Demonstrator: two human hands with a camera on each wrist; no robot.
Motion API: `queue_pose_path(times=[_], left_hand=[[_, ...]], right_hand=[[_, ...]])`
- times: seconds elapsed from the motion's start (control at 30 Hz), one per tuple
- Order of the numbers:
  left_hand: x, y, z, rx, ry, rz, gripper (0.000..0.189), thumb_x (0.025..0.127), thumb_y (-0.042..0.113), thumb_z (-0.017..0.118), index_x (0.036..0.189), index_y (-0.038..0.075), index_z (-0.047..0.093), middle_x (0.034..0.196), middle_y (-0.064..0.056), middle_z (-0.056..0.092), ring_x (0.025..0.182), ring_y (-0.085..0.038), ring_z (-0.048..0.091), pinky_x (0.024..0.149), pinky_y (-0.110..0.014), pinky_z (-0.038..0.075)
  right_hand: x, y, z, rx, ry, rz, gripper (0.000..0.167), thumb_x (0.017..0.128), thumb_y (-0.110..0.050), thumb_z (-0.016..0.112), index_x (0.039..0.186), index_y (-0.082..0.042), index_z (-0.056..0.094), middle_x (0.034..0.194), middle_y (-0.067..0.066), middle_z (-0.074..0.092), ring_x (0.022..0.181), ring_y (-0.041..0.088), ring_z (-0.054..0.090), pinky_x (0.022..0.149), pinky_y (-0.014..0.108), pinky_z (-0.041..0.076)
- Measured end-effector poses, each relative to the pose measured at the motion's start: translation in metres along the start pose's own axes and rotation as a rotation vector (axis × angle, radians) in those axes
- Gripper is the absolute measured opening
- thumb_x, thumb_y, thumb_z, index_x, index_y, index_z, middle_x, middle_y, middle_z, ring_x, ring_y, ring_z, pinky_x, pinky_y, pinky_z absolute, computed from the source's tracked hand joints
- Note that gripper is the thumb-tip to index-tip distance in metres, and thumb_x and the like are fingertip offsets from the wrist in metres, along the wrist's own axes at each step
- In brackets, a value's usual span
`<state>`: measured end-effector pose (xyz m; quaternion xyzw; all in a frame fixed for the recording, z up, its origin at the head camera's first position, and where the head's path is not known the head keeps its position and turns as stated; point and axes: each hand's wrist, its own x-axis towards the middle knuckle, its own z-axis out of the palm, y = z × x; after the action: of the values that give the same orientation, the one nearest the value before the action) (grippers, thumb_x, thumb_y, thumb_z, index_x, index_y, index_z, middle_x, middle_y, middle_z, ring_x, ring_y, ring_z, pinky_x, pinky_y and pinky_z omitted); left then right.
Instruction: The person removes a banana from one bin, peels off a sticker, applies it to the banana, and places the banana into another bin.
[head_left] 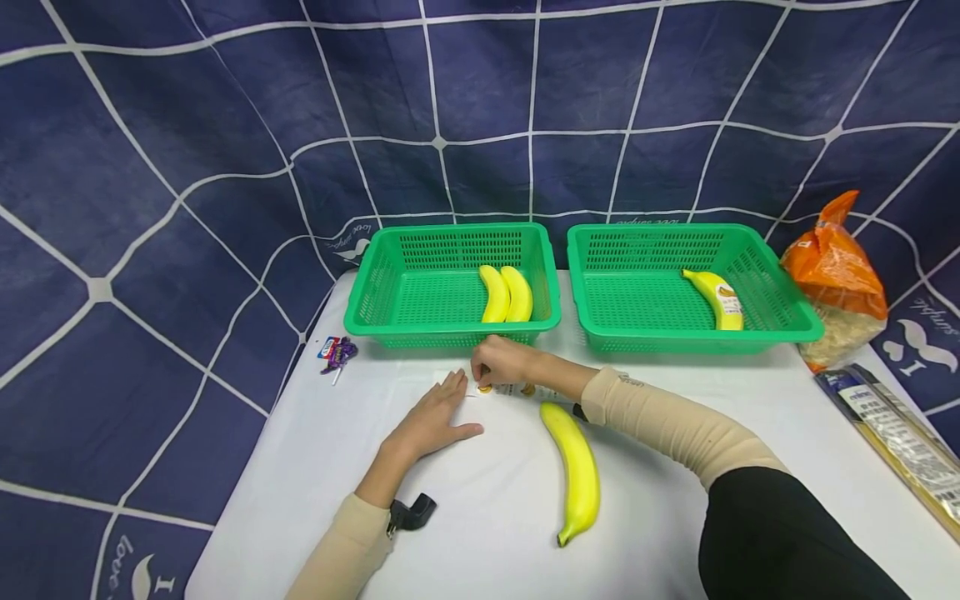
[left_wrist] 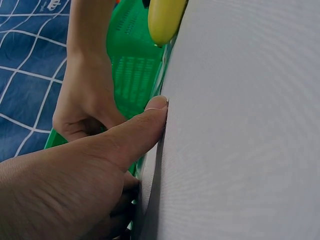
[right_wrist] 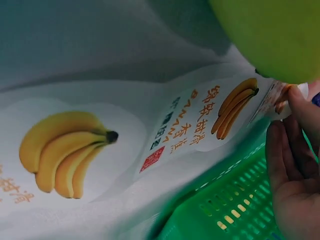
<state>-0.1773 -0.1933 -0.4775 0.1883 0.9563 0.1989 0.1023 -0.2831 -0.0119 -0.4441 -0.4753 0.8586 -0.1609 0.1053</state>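
My left hand (head_left: 435, 421) rests on the white table with its fingers stretched out, just left of a strip of banana stickers (head_left: 525, 390). At that strip's left end my right hand (head_left: 504, 360) pinches a sticker between thumb and finger. The strip (right_wrist: 165, 135) shows banana pictures and orange lettering in the right wrist view, where the right hand (right_wrist: 300, 170) sits at the right edge. Below the right forearm lies a large yellow banana (head_left: 576, 475). The left thumb (left_wrist: 142, 130) lies in front of the right hand (left_wrist: 87, 100) in the left wrist view.
Behind the hands stands a green basket (head_left: 442, 340) with two bananas (head_left: 506, 294). A second green basket (head_left: 690, 342) holds a banana with a sticker (head_left: 716, 298). Purple-wrapped candy (head_left: 339, 353) is at left; an orange bag (head_left: 840, 267) and a flat package (head_left: 896, 433) are at right.
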Motion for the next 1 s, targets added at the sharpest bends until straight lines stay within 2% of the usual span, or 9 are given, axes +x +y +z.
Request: queue_pose_path(times=[0.2, 0.6, 0.8, 1.0], left_hand=[[0.002, 0.003, 0.001, 0.001, 0.001, 0.011, 0.093, 0.087, 0.054, 0.065, 0.15, -0.004, 0.029, 0.162, -0.016, 0.019, 0.151, -0.028, 0.017, 0.123, -0.047, 0.018], [0.004, 0.007, -0.002, 0.02, -0.005, 0.011, 0.094, 0.087, 0.055, 0.065, 0.15, -0.004, 0.028, 0.161, -0.017, 0.019, 0.151, -0.028, 0.017, 0.123, -0.046, 0.018], [0.002, 0.006, -0.005, 0.021, 0.009, 0.003, 0.094, 0.087, 0.054, 0.066, 0.15, -0.005, 0.028, 0.161, -0.017, 0.019, 0.151, -0.029, 0.019, 0.123, -0.046, 0.019], [0.0, 0.003, -0.004, 0.061, 0.015, -0.033, 0.097, 0.086, 0.057, 0.065, 0.15, -0.006, 0.028, 0.161, -0.02, 0.02, 0.15, -0.031, 0.021, 0.122, -0.047, 0.02]], right_hand=[[-0.007, 0.003, -0.002, 0.069, -0.008, 0.055, 0.005, 0.085, -0.015, 0.076, 0.081, -0.013, 0.074, 0.079, -0.004, 0.071, 0.07, 0.002, 0.058, 0.067, 0.014, 0.049], [-0.026, 0.004, -0.01, 0.074, 0.066, 0.008, 0.004, 0.086, -0.012, 0.073, 0.082, -0.012, 0.075, 0.079, -0.002, 0.073, 0.069, 0.002, 0.061, 0.066, 0.012, 0.05], [-0.04, 0.002, -0.009, 0.088, 0.141, -0.018, 0.005, 0.086, -0.012, 0.073, 0.086, -0.008, 0.076, 0.083, 0.0, 0.073, 0.071, 0.005, 0.062, 0.067, 0.012, 0.051], [-0.057, 0.001, -0.006, 0.097, 0.251, -0.022, 0.004, 0.086, -0.008, 0.073, 0.087, -0.009, 0.076, 0.084, 0.0, 0.071, 0.074, 0.005, 0.062, 0.069, 0.012, 0.051]])
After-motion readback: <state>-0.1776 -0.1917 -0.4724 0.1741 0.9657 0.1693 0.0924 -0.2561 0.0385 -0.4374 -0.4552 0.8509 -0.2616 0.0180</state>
